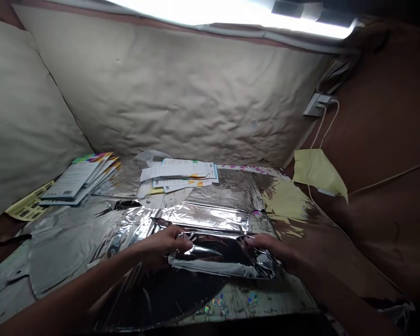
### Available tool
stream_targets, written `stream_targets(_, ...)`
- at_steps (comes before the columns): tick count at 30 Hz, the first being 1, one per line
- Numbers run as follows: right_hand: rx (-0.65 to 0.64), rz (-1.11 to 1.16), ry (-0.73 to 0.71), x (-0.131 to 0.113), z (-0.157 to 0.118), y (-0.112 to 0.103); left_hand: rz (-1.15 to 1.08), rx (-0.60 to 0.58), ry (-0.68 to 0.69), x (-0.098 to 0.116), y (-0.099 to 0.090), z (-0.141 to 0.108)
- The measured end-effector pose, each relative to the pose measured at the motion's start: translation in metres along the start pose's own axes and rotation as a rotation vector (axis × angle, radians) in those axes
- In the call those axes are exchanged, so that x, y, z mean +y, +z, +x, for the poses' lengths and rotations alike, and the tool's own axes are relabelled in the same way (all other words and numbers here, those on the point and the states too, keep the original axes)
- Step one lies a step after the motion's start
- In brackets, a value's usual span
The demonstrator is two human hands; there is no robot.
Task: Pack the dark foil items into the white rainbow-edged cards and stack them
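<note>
A shiny silver foil bag (217, 252) spans the space between my two hands near the front of the table. My left hand (170, 240) pinches its left end, thumb on top. At the right end, my right hand (269, 242) grips the foil, with most of its fingers hidden behind and under the crumpled edge. A pale strip runs along the bag's near side. Beneath and beyond it lies more silver foil (203, 217) spread over the tabletop. Dark glossy sheeting (161, 294) hangs below my left forearm.
Printed cards (189, 173) lie stacked at the back middle, and more cards (77, 179) fan out at the left over a yellow label sheet (30, 205). A wall socket (318, 105) with cords is at the right, near a yellow paper (317, 170). A bright lamp (231, 14) hangs overhead.
</note>
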State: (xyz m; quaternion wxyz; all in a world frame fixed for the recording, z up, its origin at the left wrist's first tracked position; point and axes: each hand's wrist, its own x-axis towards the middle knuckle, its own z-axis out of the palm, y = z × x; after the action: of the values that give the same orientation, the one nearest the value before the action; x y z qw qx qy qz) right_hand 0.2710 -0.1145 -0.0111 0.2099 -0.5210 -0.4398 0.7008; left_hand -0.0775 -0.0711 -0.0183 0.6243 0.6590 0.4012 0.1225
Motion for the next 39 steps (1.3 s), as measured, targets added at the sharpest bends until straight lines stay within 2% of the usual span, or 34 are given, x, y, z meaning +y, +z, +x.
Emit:
stream_targets(1, -0.006, 0.007, -0.048, 0.000, -0.004, 0.000, -0.026, 0.038, -0.030, -0.004, 0.003, 0.003)
stream_targets(3, 0.014, -0.026, -0.194, 0.002, -0.015, 0.000, -0.064, 0.042, -0.058, -0.010, 0.006, 0.008)
stream_targets(5, 0.084, -0.074, -0.269, 0.009, -0.021, -0.001, -0.065, 0.053, -0.066, -0.012, 0.008, 0.011)
stream_targets(10, 0.373, -0.109, -0.156, 0.041, -0.007, 0.000, 0.040, 0.140, -0.050, -0.009, 0.001, 0.009)
stream_targets(12, 0.441, -0.163, -0.137, 0.049, -0.001, 0.004, -0.035, 0.162, -0.032, -0.011, -0.002, 0.006)
stream_targets(15, 0.557, -0.392, -0.167, 0.052, -0.002, 0.012, -0.200, 0.167, -0.060, -0.017, -0.003, 0.002)
stream_targets(20, 0.934, -1.015, -0.304, 0.063, -0.006, 0.033, -0.184, 0.283, -0.092, -0.026, 0.002, 0.003)
stream_targets(22, 1.011, -1.120, -0.346, 0.071, -0.004, 0.038, -0.176, 0.317, -0.031, -0.026, 0.004, 0.003)
stream_targets(26, 1.068, -1.204, -0.409, 0.082, 0.002, 0.039, -0.131, 0.407, 0.034, -0.025, 0.006, 0.005)
stream_targets(29, 1.075, -1.235, -0.411, 0.082, 0.001, 0.039, 0.087, 0.500, 0.033, -0.020, 0.009, 0.003)
stream_targets(32, 1.071, -1.245, -0.404, 0.078, -0.001, 0.041, 0.598, 0.673, 0.087, -0.006, 0.020, -0.004)
stream_targets(34, 1.067, -1.239, -0.414, 0.076, -0.001, 0.043, 0.905, 0.762, 0.198, 0.007, 0.035, -0.008)
stream_targets(35, 1.063, -1.234, -0.420, 0.076, -0.001, 0.043, 1.009, 0.742, 0.275, 0.012, 0.044, -0.009)
stream_targets(37, 1.054, -1.218, -0.425, 0.076, -0.001, 0.042, 1.125, 0.579, 0.388, 0.016, 0.061, -0.006)
stream_targets(39, 1.037, -1.190, -0.416, 0.075, -0.002, 0.041, 1.164, 0.411, 0.374, 0.010, 0.073, 0.003)
